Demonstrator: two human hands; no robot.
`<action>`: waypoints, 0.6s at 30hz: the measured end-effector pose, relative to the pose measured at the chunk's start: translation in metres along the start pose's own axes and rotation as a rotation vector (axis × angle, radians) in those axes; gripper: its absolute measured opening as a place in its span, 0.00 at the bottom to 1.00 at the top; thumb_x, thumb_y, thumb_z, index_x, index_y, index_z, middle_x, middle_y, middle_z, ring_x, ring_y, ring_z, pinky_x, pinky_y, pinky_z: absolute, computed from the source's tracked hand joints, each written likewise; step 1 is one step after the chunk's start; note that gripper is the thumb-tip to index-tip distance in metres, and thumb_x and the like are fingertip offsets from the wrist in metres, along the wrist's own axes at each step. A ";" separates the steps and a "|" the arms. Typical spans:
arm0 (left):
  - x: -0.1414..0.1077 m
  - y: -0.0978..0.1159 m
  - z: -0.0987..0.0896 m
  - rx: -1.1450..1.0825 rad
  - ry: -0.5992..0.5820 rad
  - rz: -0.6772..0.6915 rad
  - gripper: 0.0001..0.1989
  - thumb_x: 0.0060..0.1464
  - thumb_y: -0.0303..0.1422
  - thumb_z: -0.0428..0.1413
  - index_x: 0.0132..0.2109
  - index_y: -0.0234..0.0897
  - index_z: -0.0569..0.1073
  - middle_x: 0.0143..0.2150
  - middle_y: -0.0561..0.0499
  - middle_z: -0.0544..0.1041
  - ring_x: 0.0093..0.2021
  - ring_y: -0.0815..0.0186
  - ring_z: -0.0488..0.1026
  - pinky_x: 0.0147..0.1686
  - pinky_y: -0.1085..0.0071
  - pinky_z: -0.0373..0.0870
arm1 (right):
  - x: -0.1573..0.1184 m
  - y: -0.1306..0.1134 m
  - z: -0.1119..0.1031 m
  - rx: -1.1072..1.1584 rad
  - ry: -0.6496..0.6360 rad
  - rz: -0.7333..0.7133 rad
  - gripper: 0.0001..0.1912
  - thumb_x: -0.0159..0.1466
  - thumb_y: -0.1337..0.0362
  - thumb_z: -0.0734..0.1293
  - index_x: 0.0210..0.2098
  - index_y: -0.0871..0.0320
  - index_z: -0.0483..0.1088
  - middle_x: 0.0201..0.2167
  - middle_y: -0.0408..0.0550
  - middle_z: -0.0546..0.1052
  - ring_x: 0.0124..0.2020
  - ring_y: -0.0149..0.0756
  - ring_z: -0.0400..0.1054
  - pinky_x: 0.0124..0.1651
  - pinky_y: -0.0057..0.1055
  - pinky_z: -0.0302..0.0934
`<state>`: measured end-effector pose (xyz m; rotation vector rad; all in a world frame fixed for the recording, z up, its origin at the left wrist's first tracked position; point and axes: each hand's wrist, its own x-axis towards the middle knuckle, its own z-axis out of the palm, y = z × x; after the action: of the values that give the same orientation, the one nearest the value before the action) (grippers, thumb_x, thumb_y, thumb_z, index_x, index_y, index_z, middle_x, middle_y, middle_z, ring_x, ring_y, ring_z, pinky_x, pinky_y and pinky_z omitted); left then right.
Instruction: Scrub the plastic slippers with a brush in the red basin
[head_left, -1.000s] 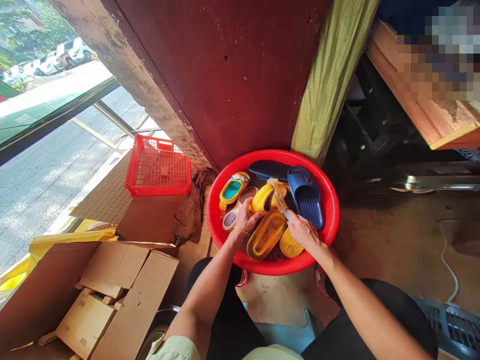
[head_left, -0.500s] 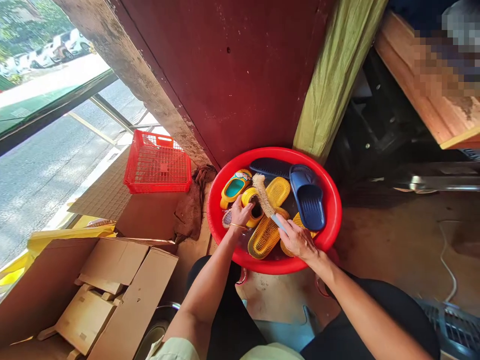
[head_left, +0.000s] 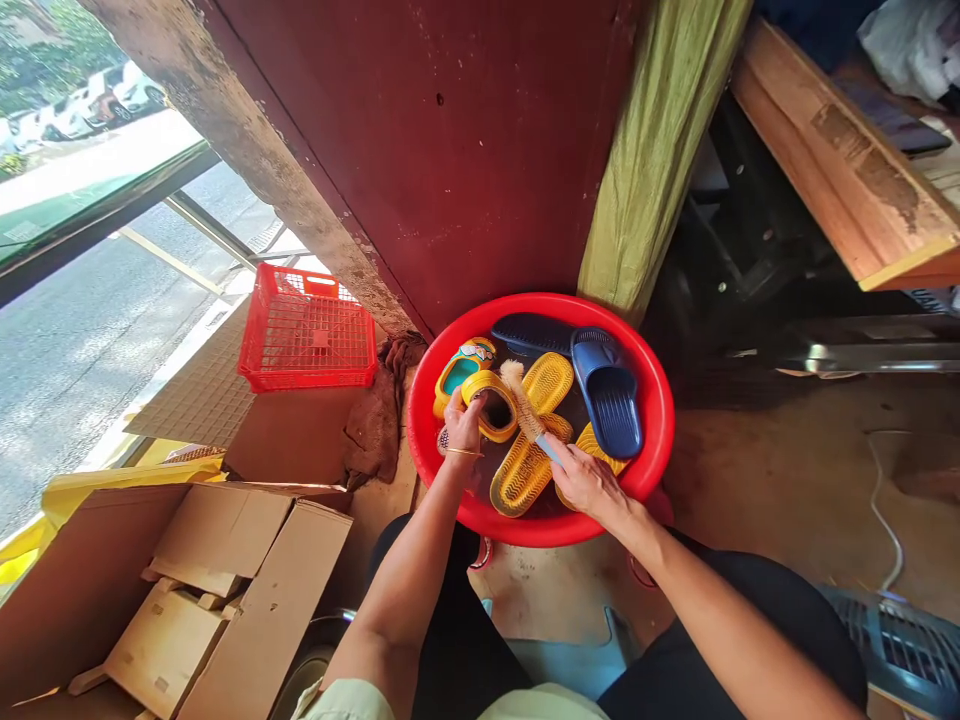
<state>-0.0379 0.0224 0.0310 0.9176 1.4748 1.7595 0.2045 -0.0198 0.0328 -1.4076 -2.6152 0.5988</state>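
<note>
My left hand grips a yellow slipper by its left edge, its round dark opening facing up. Closed around the blue handle of a scrubbing brush, my right hand holds the pale bristles beside that slipper's right side. Both hands are over a red tub. In the tub lie several yellow slippers, one with its patterned sole upward, a yellow clog with teal lining, a blue slide and another dark blue one by the far rim.
Left of the tub are a red plastic basket, a brown cloth and an open cardboard box. A maroon panel rises behind the tub. At right are a wooden drawer, a cable and a grey vented appliance.
The yellow slipper in my left hand has turned so its opening shows wider. The brush stays close beside it, and the whole view has shifted slightly.
</note>
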 end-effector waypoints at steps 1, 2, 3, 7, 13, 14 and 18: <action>0.001 0.000 0.001 -0.014 0.005 -0.005 0.16 0.49 0.42 0.63 0.43 0.38 0.76 0.39 0.51 0.77 0.41 0.62 0.73 0.48 0.66 0.69 | 0.000 0.003 0.000 -0.015 -0.022 0.016 0.30 0.69 0.65 0.58 0.70 0.54 0.57 0.48 0.55 0.79 0.40 0.41 0.77 0.40 0.32 0.67; 0.001 0.000 0.002 -0.027 0.012 -0.008 0.17 0.49 0.42 0.63 0.43 0.38 0.76 0.40 0.50 0.77 0.41 0.62 0.73 0.48 0.66 0.69 | 0.000 0.006 0.001 -0.023 -0.037 0.027 0.30 0.68 0.66 0.58 0.69 0.54 0.58 0.48 0.55 0.80 0.40 0.41 0.77 0.40 0.31 0.67; 0.002 -0.001 0.003 -0.037 0.014 -0.014 0.17 0.49 0.43 0.63 0.43 0.38 0.76 0.41 0.50 0.78 0.42 0.62 0.74 0.49 0.65 0.69 | 0.000 0.009 0.002 -0.023 -0.040 0.034 0.30 0.68 0.66 0.58 0.69 0.53 0.58 0.47 0.54 0.80 0.40 0.41 0.77 0.40 0.31 0.67; 0.000 -0.005 0.007 -0.037 0.004 -0.076 0.20 0.49 0.44 0.63 0.47 0.38 0.74 0.43 0.50 0.78 0.43 0.62 0.74 0.48 0.65 0.70 | -0.003 0.010 0.004 0.051 0.065 -0.011 0.29 0.69 0.64 0.58 0.69 0.54 0.58 0.50 0.52 0.80 0.43 0.40 0.77 0.43 0.31 0.68; -0.004 -0.017 0.002 0.177 -0.061 -0.161 0.17 0.46 0.40 0.64 0.42 0.38 0.73 0.36 0.51 0.76 0.36 0.63 0.71 0.39 0.66 0.69 | -0.001 -0.004 0.001 -0.023 0.056 -0.016 0.29 0.70 0.62 0.56 0.70 0.55 0.56 0.51 0.54 0.79 0.39 0.40 0.77 0.38 0.31 0.68; -0.005 -0.017 0.002 0.202 -0.063 -0.156 0.17 0.46 0.40 0.64 0.41 0.38 0.73 0.36 0.51 0.76 0.36 0.63 0.71 0.39 0.66 0.69 | 0.000 -0.004 0.000 -0.051 0.025 0.003 0.30 0.69 0.62 0.56 0.70 0.55 0.56 0.50 0.55 0.80 0.38 0.40 0.77 0.37 0.31 0.68; -0.003 -0.016 0.000 0.210 -0.018 -0.105 0.17 0.49 0.44 0.62 0.40 0.39 0.73 0.36 0.51 0.75 0.37 0.62 0.71 0.40 0.66 0.69 | 0.000 -0.003 -0.001 -0.069 -0.043 0.017 0.29 0.69 0.63 0.56 0.69 0.54 0.57 0.49 0.53 0.80 0.39 0.39 0.77 0.37 0.30 0.67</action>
<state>-0.0355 0.0221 0.0154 0.9388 1.6878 1.5386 0.2022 -0.0211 0.0346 -1.4536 -2.6850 0.5520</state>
